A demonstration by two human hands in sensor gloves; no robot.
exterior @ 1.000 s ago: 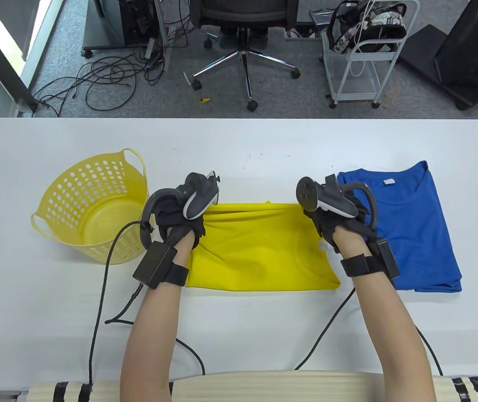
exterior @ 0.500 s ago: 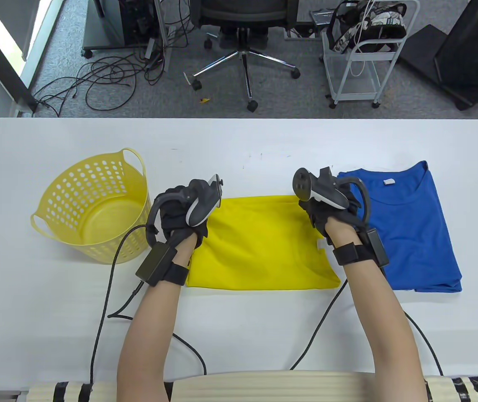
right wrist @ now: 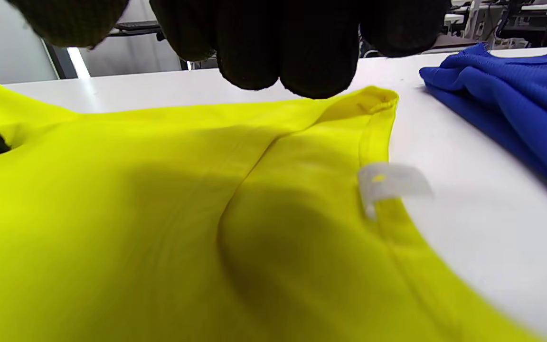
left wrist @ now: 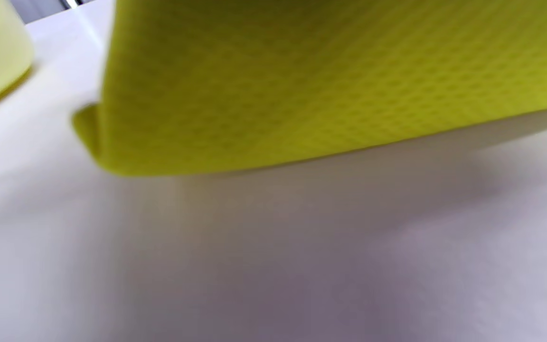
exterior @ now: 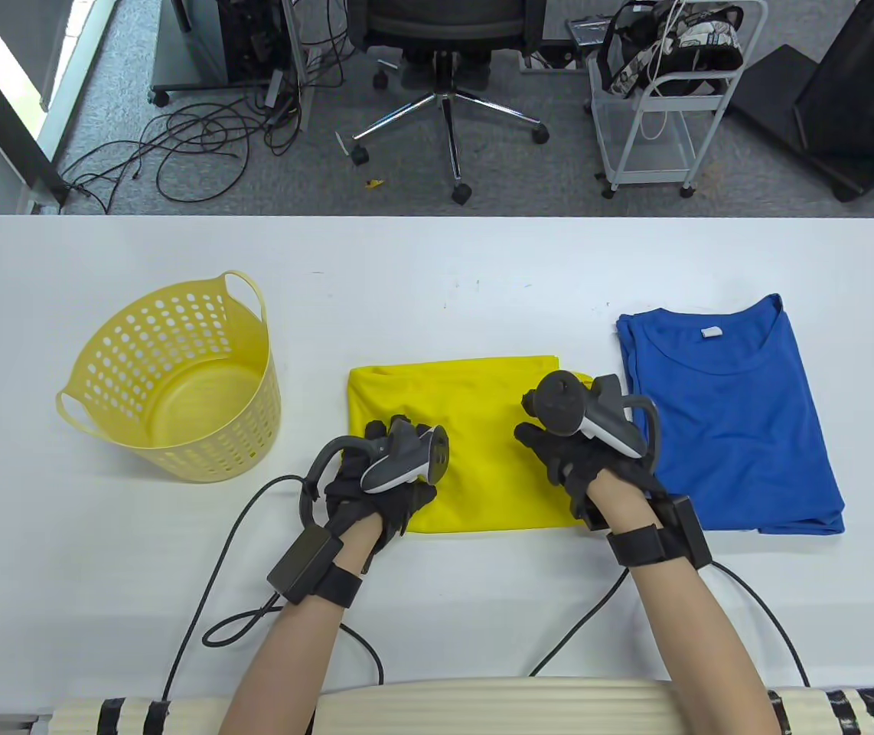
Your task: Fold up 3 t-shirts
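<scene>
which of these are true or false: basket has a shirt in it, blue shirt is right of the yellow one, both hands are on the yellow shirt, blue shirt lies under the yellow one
1. The yellow basket holds a shirt. False: it is empty.
2. The blue t-shirt lies to the right of the yellow t-shirt in the table view. True.
3. The left hand and the right hand are both at the yellow t-shirt's near edge. True.
4. The blue t-shirt lies under the yellow one. False: they lie side by side on the table.
</scene>
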